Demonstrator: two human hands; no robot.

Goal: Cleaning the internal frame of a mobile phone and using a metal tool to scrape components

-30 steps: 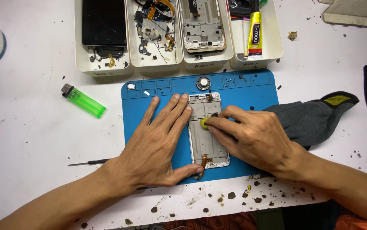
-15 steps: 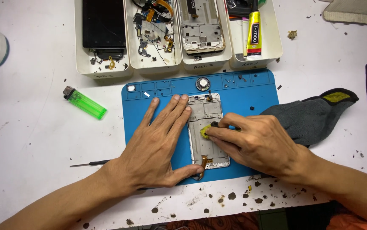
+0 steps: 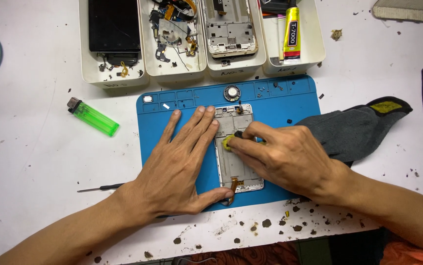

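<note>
A silver phone frame (image 3: 234, 162) lies on a blue work mat (image 3: 280, 103). My left hand (image 3: 179, 162) rests flat on the mat with its fingers spread, the fingertips against the frame's left edge and the thumb below its bottom end. My right hand (image 3: 282, 157) pinches a small yellow-green wad (image 3: 227, 142) and presses it onto the frame's upper middle. A dark tip shows just above my right fingers. An orange flex strip (image 3: 233, 185) sticks out at the frame's lower end.
Several white bins (image 3: 142, 73) along the back hold a black screen, loose phone parts, another frame and a yellow glue tube (image 3: 292, 34). A green lighter (image 3: 93, 117) lies left of the mat, a thin screwdriver (image 3: 101, 187) lower left, grey gloves (image 3: 358, 130) at right.
My right hand has slid the yellow-green wad down and to the left on the frame. My left hand has stayed in place.
</note>
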